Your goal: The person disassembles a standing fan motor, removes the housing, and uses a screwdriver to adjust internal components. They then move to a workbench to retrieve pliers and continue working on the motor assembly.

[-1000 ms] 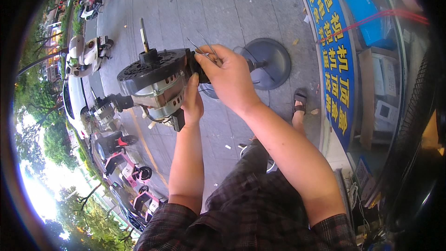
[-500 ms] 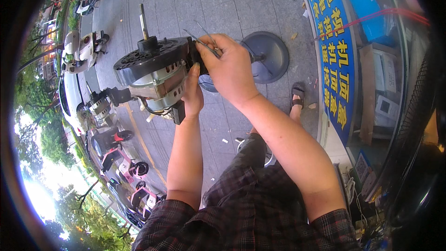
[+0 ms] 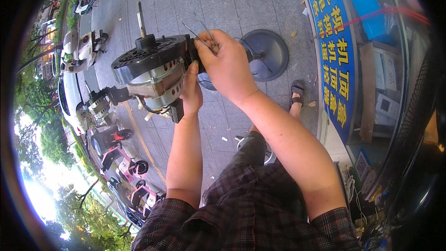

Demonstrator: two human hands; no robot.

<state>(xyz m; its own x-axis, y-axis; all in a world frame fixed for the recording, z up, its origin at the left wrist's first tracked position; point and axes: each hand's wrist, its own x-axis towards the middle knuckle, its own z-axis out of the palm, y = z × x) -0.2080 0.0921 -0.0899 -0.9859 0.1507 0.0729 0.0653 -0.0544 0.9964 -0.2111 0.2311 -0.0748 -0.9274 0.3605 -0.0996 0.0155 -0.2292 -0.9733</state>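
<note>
A fan motor [image 3: 157, 78] with a black slotted front cover, a metal body and an upright steel shaft is held up in front of me. My left hand [image 3: 190, 95] grips its right side from below, thumb up along the black housing; the other fingers are mostly hidden behind the motor. Pinched in my right hand [image 3: 228, 67] are metal tweezers [image 3: 189, 29], their two tips apart and pointing up and left. The right fingertips are close against the motor's black rear part, where the hand hides the contact.
A second motor [image 3: 98, 104] stands lower left. Beyond my right hand is a round grey stand base [image 3: 274, 67] on paving. A glass display case [image 3: 378, 79] with a blue sign [image 3: 332, 60] borders the right. Parked scooters [image 3: 86, 49] line the left.
The tweezers' tips have swung slightly upward with a small shift of my right hand. The motor has moved slightly left and up in my left hand.
</note>
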